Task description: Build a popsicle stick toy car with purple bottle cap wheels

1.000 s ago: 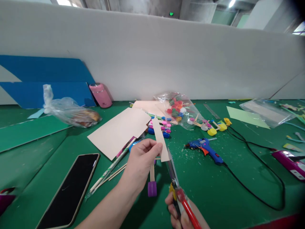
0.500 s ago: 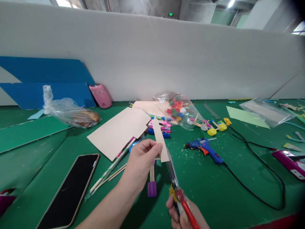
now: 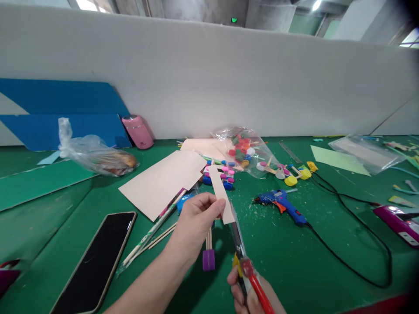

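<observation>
My left hand (image 3: 198,222) pinches a narrow cream strip of card (image 3: 220,189) near its lower end, between thumb and fingers. The strip slants up and away over the table. Below and to the right, my right hand (image 3: 250,290) is closed round the red and yellow handles of a pair of scissors (image 3: 240,246). The blades point up toward the strip's lower right edge; whether they touch it I cannot tell. Under my left hand, thin sticks end in a purple block (image 3: 208,260). A larger cream card sheet (image 3: 160,183) lies behind, left of the strip.
A blue glue gun (image 3: 283,203) lies on the right, its black cord curving to a purple power strip (image 3: 397,222). Left are a phone (image 3: 96,261) and wooden sticks (image 3: 157,237). Farther back stand a pink flask (image 3: 138,131) and a plastic bag of coloured caps (image 3: 244,148).
The strip has shifted very slightly right and down with my left hand. My right hand and the scissors stay almost where they were.
</observation>
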A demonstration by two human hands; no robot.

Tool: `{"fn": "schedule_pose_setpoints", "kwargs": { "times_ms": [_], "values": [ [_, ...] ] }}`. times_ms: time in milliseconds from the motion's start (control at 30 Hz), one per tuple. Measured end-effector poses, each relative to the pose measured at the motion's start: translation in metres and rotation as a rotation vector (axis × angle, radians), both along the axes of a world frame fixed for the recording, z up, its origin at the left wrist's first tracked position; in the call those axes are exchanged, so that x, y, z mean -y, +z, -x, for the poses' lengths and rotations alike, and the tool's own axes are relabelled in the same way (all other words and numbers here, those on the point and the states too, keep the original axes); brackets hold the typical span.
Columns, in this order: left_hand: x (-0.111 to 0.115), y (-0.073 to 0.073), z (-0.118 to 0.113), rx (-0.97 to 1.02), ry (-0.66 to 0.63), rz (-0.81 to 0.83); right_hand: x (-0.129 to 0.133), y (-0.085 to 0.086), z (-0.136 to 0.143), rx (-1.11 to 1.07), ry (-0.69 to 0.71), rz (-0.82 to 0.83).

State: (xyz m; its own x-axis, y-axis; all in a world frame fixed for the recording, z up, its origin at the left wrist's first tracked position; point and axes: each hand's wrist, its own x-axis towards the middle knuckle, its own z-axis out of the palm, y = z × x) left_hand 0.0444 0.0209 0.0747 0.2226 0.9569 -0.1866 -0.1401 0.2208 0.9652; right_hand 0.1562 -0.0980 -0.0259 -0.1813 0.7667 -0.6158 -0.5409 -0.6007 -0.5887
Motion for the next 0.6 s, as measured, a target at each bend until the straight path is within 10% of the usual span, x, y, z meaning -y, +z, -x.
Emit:
{"fn": "schedule_pose_setpoints", "kwargs": {
  "times_ms": [600],
  "values": [
    [0.0031,-0.0048,0.0008,-0.032,-0.063,-0.008,-0.0029,-0.0109,0.0047,0.061,-0.072,0.186]
  ]
}}
